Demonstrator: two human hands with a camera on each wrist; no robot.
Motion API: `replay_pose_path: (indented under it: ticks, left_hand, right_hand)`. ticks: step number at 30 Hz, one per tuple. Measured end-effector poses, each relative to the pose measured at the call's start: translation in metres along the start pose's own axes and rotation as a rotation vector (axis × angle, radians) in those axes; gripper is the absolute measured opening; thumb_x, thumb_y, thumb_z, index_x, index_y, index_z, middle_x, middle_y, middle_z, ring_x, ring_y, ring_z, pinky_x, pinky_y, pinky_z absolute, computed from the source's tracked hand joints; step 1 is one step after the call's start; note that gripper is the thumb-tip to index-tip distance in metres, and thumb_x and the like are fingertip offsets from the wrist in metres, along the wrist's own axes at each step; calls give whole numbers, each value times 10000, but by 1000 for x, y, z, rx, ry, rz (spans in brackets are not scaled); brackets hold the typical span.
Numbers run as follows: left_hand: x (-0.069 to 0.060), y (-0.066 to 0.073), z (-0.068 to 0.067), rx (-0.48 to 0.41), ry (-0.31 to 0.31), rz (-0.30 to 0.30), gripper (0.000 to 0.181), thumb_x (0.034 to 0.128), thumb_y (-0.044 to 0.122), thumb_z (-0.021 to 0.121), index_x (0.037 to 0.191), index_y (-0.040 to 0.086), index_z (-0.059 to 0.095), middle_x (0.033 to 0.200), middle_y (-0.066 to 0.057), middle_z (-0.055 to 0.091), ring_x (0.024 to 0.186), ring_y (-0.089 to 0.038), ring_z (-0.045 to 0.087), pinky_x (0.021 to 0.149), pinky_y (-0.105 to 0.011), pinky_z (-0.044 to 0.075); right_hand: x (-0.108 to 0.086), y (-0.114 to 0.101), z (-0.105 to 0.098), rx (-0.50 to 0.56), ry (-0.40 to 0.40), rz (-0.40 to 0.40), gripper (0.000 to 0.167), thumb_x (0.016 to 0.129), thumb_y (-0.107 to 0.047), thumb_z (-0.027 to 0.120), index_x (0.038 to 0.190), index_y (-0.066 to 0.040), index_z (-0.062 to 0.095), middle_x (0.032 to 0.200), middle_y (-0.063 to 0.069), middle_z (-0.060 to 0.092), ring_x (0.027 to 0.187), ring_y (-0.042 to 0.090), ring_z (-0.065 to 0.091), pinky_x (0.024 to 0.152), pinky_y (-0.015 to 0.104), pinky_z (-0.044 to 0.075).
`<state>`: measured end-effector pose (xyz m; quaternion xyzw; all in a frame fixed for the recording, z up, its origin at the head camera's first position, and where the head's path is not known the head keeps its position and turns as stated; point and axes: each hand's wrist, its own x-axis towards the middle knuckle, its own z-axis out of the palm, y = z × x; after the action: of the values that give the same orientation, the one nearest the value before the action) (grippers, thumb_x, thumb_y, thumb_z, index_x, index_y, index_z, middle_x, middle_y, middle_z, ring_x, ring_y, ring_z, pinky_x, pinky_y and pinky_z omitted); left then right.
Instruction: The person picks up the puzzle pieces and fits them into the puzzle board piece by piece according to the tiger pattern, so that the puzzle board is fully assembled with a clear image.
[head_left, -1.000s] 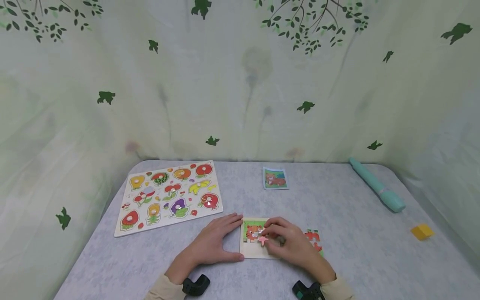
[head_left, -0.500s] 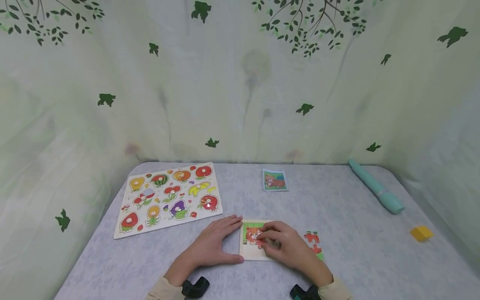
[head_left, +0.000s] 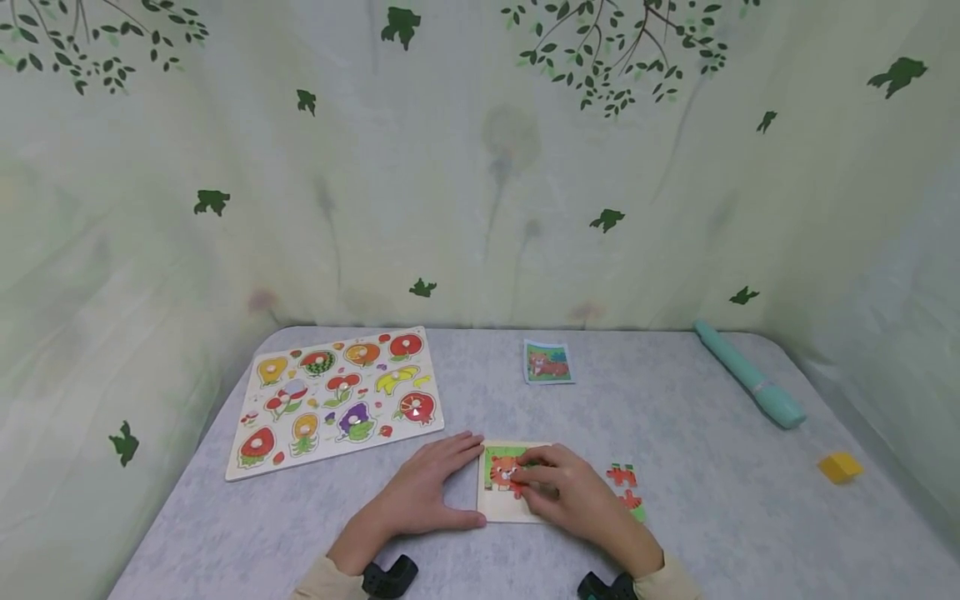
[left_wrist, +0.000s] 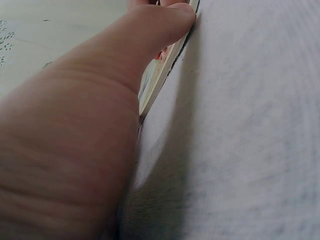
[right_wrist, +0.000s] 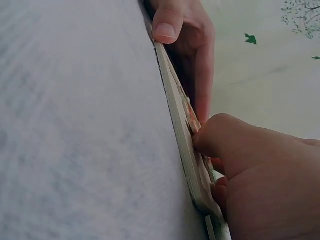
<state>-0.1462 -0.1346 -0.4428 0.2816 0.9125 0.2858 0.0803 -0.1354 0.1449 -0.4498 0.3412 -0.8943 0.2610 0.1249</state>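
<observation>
Right now my left hand (head_left: pixel 423 487) rests at the left edge of one puzzle board (head_left: pixel 495 509), thumb spread from my fingers. My right hand (head_left: pixel 570 492) bends over its orange animal picture (head_left: pixel 501 472), thumb and fingertips touching down there; whether they pinch a piece I cannot tell. Just beside it lie at least two loose pieces (head_left: pixel 622 476). Farther off: one fruit board (head_left: pixel 330 442), one picture card (head_left: pixel 549 364), one teal roll (head_left: pixel 750 375), one yellow block (head_left: pixel 841 467).

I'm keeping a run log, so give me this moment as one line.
left hand: touches left edge of puzzle board | right hand: fingers at tiger picture | loose pieces: right of board
</observation>
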Motion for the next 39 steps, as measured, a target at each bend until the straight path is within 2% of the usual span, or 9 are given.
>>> replay_pose_path:
  ticks: [15, 25, 35, 39]
  left_hand:
    - [3, 0, -1, 12, 0, 25, 943, 804, 708, 745, 1562, 217, 473, 1646, 53, 391, 1543, -226, 316, 1227, -565, 291]
    - [3, 1, -2, 7, 10, 34, 954, 800, 697, 753, 1567, 209, 464, 1653, 52, 380, 1550, -232, 302, 1236, -563, 273]
    - [0, 1, -1, 3, 4, 31, 944, 810, 677, 759, 1564, 189, 468, 1646, 33, 396, 1547, -245, 309, 1228, -570, 286]
    - [-1, 1, -1, -6, 3, 28, 937, 810, 666, 766, 1561, 188, 473, 1643, 31, 400, 1545, -247, 311, 1223, -575, 291]
  right_hand:
    - [1, -1, -4, -17, -33, 5, 197, 921, -206, 787, 1114, -213, 823, 1214, -47, 691, 1039, 98, 607, 832, 289, 571]
    - [1, 0, -5, -2, -53, 5, 204, 940, -207, 763, 1136, -216, 818, 1235, -87, 698, 1045, 68, 585, 853, 276, 565]
    - [-2, 2, 0, 21, -22, -56, 201, 937, -174, 766, 1129, -211, 815, 1218, -62, 715, 1024, 100, 606, 855, 311, 565]
    - [-2, 2, 0, 25, -24, -52, 197, 946, -183, 759, 1133, -218, 810, 1220, -59, 714, 1035, 108, 607, 869, 324, 565]
